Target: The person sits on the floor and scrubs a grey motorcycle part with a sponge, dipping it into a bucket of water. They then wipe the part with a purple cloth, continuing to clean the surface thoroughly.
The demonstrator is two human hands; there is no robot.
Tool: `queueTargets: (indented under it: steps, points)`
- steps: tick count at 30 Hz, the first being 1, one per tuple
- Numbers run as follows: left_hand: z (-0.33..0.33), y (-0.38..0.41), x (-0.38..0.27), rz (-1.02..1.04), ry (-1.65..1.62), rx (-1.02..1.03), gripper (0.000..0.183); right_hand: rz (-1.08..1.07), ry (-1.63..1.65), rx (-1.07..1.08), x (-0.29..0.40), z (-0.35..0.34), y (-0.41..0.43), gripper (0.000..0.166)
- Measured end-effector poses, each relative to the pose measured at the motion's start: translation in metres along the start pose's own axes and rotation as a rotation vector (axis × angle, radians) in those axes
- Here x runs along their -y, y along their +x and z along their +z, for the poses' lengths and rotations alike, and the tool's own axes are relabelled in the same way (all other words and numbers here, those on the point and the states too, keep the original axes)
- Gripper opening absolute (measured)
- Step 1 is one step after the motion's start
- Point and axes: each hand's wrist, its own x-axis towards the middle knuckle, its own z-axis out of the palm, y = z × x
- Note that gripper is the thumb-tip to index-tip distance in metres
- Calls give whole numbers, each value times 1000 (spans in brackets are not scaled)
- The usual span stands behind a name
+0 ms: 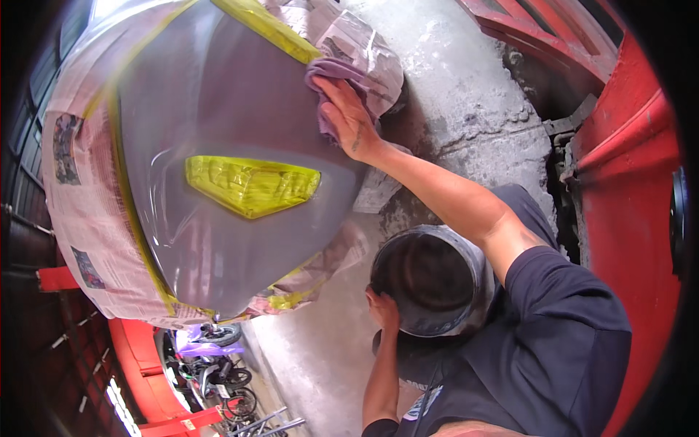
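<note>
My right hand [349, 117] presses a folded purple cloth [330, 68] against the edge of a car's grey, primer-like body panel [240, 98], just below a strip of yellow masking tape [267, 27]. Part of the cloth hangs below my fingers. My left hand [384, 310] grips the rim of a dark round bucket [475, 284], which stands tilted at my legs; its inside is dark and its contents cannot be made out. Yellow tape covers a car light [254, 185] set in the panel. Newspaper sheets [87, 213] mask the bodywork around it.
Newspaper also wraps a rounded part, likely a wheel [377, 65], beside my right hand. The concrete floor [458, 71] is rough and broken near a red metal structure [628, 218] on the right. Motorcycles [218, 371] and a red post stand at the lower left.
</note>
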Motion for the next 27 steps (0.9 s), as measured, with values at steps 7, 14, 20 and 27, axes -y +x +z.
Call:
queueTargets:
  steps: [7,14,20,27]
  points:
    - [2,6,-7,43,53,-19,46,426,-23,-29,-63,-7,-10,53]
    - [12,0,13,65,72,-18,48,331,-145,-120,-22,26,-6,57]
    - [6,13,-9,16,60,26,47,558,-35,-294,-109,-2,-87,58]
    - [9,-4,15,54,28,13,44,213,-180,-212,-1,34,-22,47]
